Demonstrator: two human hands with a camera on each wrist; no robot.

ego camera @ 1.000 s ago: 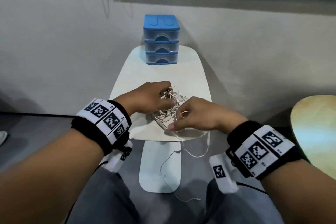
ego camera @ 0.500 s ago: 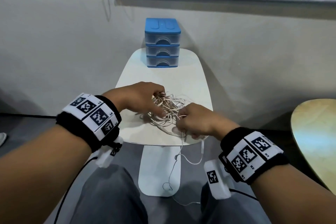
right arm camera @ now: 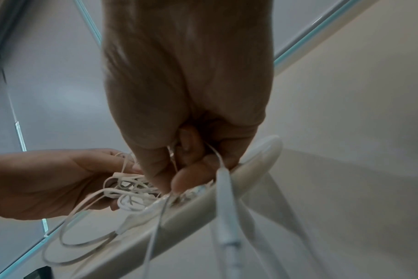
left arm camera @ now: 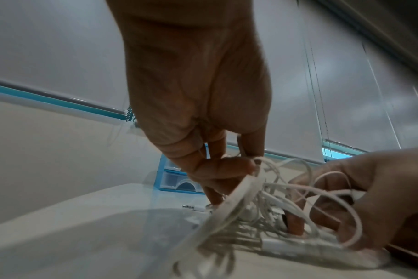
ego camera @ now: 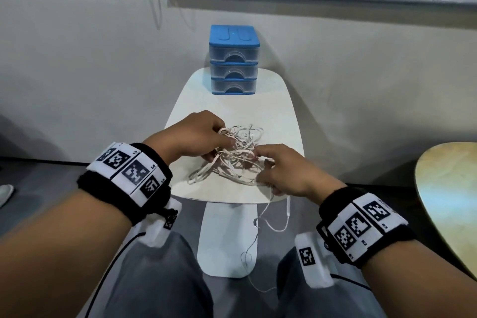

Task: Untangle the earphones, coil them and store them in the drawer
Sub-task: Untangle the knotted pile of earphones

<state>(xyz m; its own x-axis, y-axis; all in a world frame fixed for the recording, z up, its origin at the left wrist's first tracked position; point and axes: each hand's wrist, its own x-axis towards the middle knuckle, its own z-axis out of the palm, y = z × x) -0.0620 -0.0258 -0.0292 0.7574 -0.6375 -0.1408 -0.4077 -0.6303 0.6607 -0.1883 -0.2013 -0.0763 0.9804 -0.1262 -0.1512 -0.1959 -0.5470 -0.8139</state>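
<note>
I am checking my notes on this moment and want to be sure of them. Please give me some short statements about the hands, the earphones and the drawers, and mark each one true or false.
1. Both hands hold parts of the tangled earphones. True: the left hand and the right hand each pinch the cable.
2. The earphones are already coiled neatly. False: they are still a loose tangle on the white table.
3. Part of the cable hangs over the near edge of the table. True.
4. The top drawer of the blue drawer unit is pulled open. False: all three drawers look closed.
5. The drawer unit stands at the near edge, beside the hands. False: it stands at the far end of the table.
</note>
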